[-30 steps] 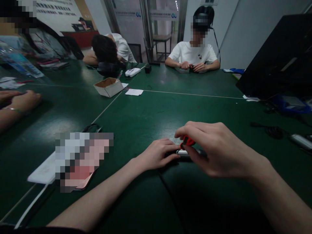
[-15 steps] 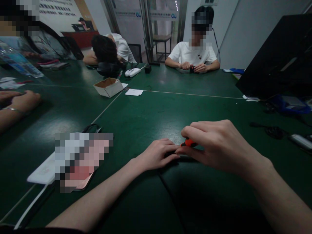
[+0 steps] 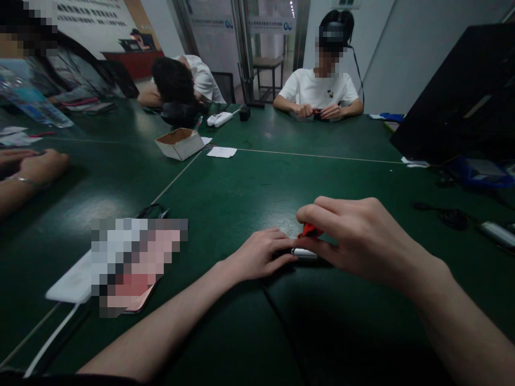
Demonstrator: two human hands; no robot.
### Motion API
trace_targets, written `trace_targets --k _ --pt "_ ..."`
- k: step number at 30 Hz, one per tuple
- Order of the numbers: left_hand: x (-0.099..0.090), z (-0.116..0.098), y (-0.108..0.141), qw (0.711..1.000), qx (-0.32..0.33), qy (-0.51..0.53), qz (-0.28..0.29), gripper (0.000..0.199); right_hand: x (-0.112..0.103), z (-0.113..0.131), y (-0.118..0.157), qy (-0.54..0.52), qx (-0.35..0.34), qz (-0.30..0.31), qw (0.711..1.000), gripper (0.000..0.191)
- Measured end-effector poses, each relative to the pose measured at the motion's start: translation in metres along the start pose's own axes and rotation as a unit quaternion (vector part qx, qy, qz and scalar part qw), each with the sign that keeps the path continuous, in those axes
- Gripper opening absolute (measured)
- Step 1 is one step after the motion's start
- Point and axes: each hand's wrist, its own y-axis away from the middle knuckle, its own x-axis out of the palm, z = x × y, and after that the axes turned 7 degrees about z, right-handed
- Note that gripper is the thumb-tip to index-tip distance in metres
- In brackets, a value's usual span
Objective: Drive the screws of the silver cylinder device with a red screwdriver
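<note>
My left hand rests low over the green table with its thumb and fingers closed on the end of a silver, rod-like thing. That thing lies low at the tabletop, and its right part is hidden behind my right hand. Just above it, my right hand pinches a small red-and-black piece between thumb and fingers. Most of this piece is covered, so its kind cannot be made out. The fingertips of both hands are close together. A dark cord runs from under my left hand towards me.
On my left lie a white power strip-like block and a pink phone-like thing, partly blurred. Farther off are a cardboard box and a paper slip. A monitor stands right. Two people sit opposite; another person's hands are left.
My right hand has lifted and tilted slightly, baring more of the silver rod-like thing. The red-and-black piece has turned a little in its fingers. My left hand stays put.
</note>
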Motion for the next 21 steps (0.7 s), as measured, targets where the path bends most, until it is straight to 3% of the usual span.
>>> trace_targets --k 5,8,13,21 --pt "0.0000 0.0004 -0.0004 1.000 0.006 0.004 0.000 0.023 -0.0016 0.0004 -0.0003 0.023 -0.002 0.001 1.000 0.020" --pt "0.0008 0.0011 -0.0004 1.000 0.007 0.000 -0.008 0.025 -0.0030 0.0012 -0.0001 -0.038 0.003 0.020 0.999 0.016" --pt "0.0005 0.0010 -0.0003 1.000 0.004 -0.005 0.002 0.025 -0.0031 0.0003 0.0007 -0.132 -0.002 0.043 0.990 0.026" --pt "-0.0005 -0.0001 -0.0003 1.000 -0.003 -0.006 0.006 0.025 -0.0018 -0.0009 0.0009 -0.010 0.016 0.014 1.000 0.013"
